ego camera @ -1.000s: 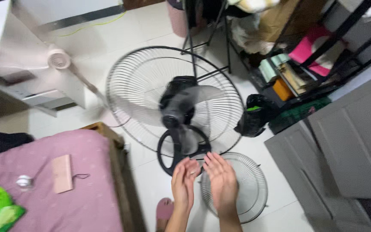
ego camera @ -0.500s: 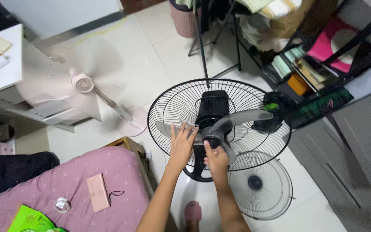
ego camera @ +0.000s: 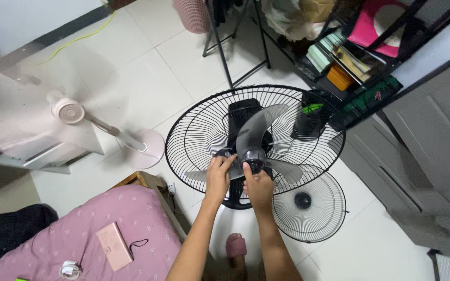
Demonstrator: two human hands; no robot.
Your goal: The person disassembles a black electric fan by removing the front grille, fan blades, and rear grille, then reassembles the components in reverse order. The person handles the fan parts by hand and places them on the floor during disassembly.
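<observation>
Seen from the head camera, the left hand point(ego camera: 219, 175) clasps a grey fan blade point(ego camera: 253, 136) near its hub point(ego camera: 254, 157), while the right hand point(ego camera: 258, 186) pinches that hub from below; the black fan point(ego camera: 204, 125) stands on white floor tiles point(ego camera: 141, 67), its front grille point(ego camera: 308, 205) lying just beside.

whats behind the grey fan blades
Behind the translucent grey fan blades sit the round black wire rear guard and black motor housing. The left hand and right hand cover the lower hub area.
</observation>
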